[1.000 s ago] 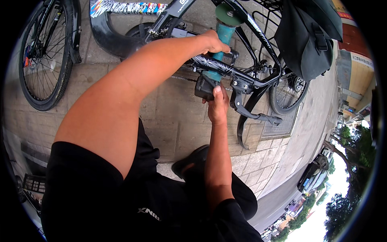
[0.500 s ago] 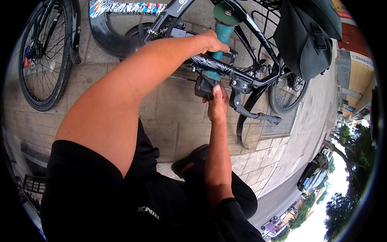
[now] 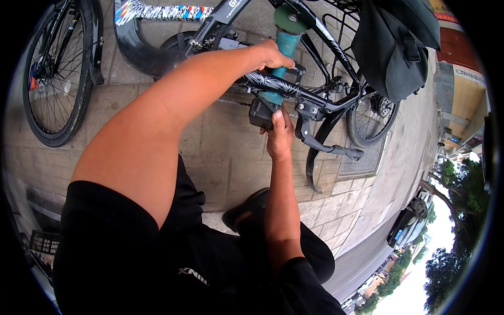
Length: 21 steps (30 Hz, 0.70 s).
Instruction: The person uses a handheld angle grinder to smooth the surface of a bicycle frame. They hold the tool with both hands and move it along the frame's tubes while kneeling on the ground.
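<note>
A teal cordless angle grinder [image 3: 286,47] with a green disc [image 3: 292,20] at its far end is among the tubes of a black bicycle [image 3: 283,84]. A white-patterned frame tube crosses in front of the grinder's body. My left hand [image 3: 270,55] is closed on the grinder's body below the disc, index finger stretched along it; its other fingers are mostly hidden. At the near end, my right hand [image 3: 280,128] grips the grinder by its handle, next to the black battery pack [image 3: 261,113], thumb on top.
A kickstand [image 3: 331,149] and a black fender [image 3: 313,173] jut out right of my right hand. Dark saddlebags [image 3: 391,58] hang over the rear wheel [image 3: 373,118]. Another bicycle wheel [image 3: 58,79] stands at left on the paving [image 3: 205,168]. A parked car [image 3: 409,223] is farther right.
The bicycle, grinder and both hands appear shifted slightly left and up in the view. My grip on the grinder looks the same.
</note>
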Each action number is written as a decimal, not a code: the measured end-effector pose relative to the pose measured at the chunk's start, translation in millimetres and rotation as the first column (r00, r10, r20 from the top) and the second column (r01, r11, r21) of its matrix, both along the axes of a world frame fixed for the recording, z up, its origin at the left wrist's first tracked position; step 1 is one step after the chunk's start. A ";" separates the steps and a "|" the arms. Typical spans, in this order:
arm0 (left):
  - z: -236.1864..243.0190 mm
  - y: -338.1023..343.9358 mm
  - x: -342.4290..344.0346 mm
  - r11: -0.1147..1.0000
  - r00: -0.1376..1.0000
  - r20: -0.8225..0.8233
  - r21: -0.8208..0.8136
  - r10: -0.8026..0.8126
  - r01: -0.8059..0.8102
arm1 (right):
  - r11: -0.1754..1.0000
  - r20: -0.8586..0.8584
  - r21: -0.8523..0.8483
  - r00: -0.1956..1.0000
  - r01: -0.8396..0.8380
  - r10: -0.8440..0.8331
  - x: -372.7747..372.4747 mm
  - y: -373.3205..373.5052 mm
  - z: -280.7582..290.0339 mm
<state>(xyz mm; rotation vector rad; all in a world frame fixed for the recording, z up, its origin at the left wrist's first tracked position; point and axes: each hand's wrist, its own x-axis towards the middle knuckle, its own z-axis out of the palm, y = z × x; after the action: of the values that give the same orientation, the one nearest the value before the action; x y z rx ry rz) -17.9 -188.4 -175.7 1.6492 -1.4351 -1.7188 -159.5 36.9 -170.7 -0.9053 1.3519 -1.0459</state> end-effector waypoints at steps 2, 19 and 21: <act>-1.6 -0.7 -0.7 1.000 1.000 0.025 -0.004 -0.011 0.011 | 1.000 0.004 0.001 1.000 -0.002 0.002 -0.1 0.2 -0.3; 0.5 0.8 1.3 1.000 1.000 0.004 0.005 0.004 -0.004 | 1.000 0.061 0.006 0.998 -0.011 0.011 -0.2 -2.9 -0.1; 2.3 1.7 1.4 1.000 1.000 0.029 -0.014 -0.003 0.004 | 1.000 0.084 0.010 0.996 -0.009 0.008 -0.6 -3.0 -0.6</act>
<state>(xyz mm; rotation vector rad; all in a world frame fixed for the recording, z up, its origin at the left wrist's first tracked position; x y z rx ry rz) -16.5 -186.7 -173.3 1.6721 -1.4609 -1.6895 -160.1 33.9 -171.3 -0.8495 1.2816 -1.0574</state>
